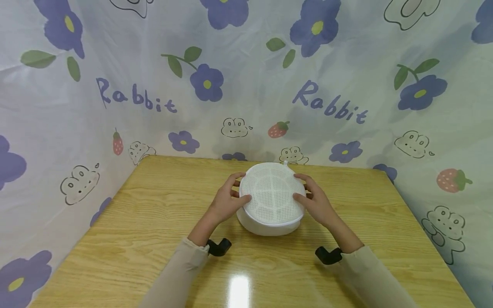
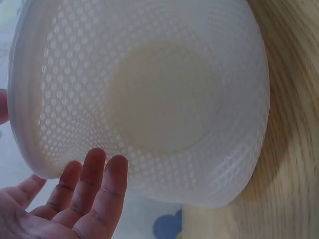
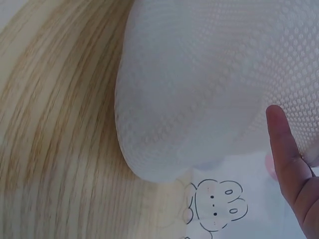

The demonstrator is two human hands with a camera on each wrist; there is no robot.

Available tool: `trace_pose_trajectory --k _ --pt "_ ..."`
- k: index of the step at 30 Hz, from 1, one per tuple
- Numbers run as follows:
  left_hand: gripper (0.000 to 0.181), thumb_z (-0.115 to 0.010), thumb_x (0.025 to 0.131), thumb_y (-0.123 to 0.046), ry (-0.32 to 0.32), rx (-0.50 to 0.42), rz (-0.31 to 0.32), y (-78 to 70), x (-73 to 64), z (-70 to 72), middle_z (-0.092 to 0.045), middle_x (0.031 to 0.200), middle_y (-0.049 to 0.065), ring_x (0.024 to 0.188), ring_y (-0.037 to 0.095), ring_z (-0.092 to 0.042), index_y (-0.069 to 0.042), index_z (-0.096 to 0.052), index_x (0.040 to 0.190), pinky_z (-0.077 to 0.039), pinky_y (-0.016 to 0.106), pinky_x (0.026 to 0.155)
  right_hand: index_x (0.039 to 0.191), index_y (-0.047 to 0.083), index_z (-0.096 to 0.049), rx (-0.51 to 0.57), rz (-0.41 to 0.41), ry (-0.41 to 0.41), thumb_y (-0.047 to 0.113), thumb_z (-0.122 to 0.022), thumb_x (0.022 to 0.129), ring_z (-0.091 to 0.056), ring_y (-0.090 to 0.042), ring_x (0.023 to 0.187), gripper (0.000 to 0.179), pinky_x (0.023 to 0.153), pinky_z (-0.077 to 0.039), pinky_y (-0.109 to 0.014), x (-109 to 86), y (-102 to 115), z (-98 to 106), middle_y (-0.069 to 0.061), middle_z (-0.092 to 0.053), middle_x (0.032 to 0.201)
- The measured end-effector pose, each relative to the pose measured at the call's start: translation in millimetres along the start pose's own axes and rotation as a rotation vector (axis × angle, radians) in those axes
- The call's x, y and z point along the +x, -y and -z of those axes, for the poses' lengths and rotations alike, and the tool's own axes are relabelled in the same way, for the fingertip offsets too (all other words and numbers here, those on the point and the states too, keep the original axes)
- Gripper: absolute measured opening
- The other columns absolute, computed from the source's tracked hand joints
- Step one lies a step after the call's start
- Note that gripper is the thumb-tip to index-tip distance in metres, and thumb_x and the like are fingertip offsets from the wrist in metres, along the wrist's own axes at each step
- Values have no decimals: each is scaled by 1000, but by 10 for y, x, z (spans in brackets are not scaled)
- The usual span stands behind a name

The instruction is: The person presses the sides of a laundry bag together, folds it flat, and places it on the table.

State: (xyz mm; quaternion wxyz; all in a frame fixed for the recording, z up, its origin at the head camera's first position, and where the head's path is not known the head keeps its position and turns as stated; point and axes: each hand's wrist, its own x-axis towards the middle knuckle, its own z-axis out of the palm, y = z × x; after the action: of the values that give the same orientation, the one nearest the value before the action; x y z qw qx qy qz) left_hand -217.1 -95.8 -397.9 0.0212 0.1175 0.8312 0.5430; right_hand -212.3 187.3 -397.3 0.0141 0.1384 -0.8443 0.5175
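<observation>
Gripping the white mesh bag by opposite edges with left hand and right hand; handle evenly, sparing the seemingly soft wall.

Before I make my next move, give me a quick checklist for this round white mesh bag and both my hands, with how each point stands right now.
1. Left hand on the round white mesh bag, thumb at its top edge: ok.
2. Right hand gripping the opposite side, thumb at the top edge: ok.
3. Small white tab on the far edge, away from both hands: ok.
4. Black bent wrist pieces apart from the bag: ok.
5. Bag's base fully resting on the light wood-grain table: cannot tell.
6. Bag's inside empty: cannot tell.
</observation>
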Motion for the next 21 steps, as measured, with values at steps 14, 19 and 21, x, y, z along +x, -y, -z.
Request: trace_pose_trajectory --k 14,19,21 --pt "74 -67 85 -10 -7 -208 54 15 45 -122 -45 129 18 93 25 -62 -20 -31 148 -56 29 71 145 20 -38 103 -73 13 16 -57 94 -61 -34 103 55 75 -53 -33 39 -2 -44 -26 -54 127" --pt "77 -67 85 -7 -3 -249 55 0 38 -142 -43 133 20 95 25 -62 -17 -28 150 -56 29 72 145 20 -37 132 -91 13 14 -57 94 -60 -35 107 55 77 -55 -35 48 -17 -47 -26 -51 132" --pt "78 -67 85 -7 -4 -263 62 -2 40 -150 -42 135 21 96 25 -62 -17 -27 151 -56 30 73 145 20 -37 146 -97 13 14 -56 94 -61 -35 107 55 78 -56 -36 54 -22 -51 -26 -51 132"
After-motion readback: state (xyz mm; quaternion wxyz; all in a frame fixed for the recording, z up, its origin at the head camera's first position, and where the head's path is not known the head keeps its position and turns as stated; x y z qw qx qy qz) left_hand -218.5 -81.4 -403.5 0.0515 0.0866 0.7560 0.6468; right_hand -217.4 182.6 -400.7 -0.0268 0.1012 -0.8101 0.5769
